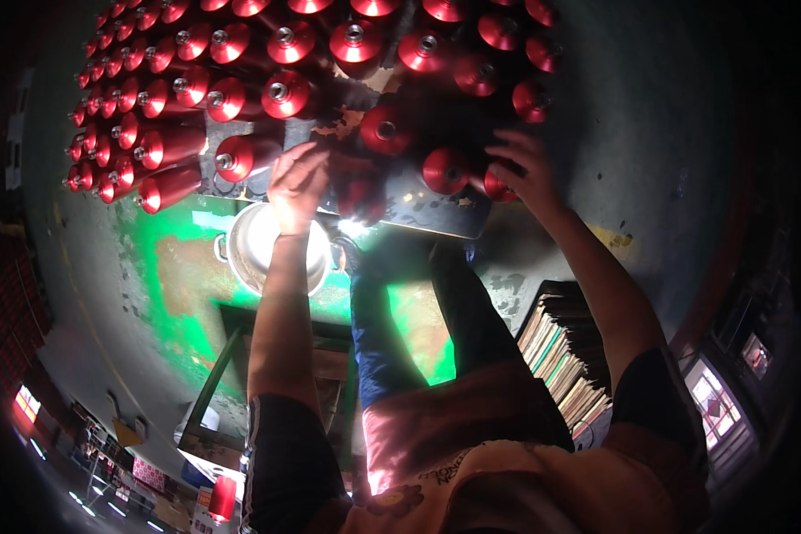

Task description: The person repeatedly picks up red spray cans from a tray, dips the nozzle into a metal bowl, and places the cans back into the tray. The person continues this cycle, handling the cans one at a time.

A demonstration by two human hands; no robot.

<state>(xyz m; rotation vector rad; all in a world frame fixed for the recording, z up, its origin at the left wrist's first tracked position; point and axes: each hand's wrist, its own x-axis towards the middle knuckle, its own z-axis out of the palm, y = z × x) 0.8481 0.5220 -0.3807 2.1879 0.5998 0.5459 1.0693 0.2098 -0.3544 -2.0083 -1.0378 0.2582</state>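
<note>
Many shiny red bottles with cone-shaped shoulders and small silvery necks stand in rows on a dark, worn table. My left hand (298, 182) is over the table's near edge, its fingers loosely bent and holding nothing I can see. Just left of it is a red bottle (238, 158) leaning outward in the view; to its right a blurred red bottle (361, 194) sits in shadow. My right hand (525, 169) is at the table's right side, fingers spread. Its thumb partly covers a red bottle (497, 185); whether they touch I cannot tell. Another red bottle (445, 171) stands to its left.
A brightly lit two-handled metal pot (240, 254) stands below the table's near edge, partly behind my left forearm. A dark-framed stand (214, 383) is at my left. By my right leg is a stack of thin flat sheets (565, 351). The floor has green and worn patches.
</note>
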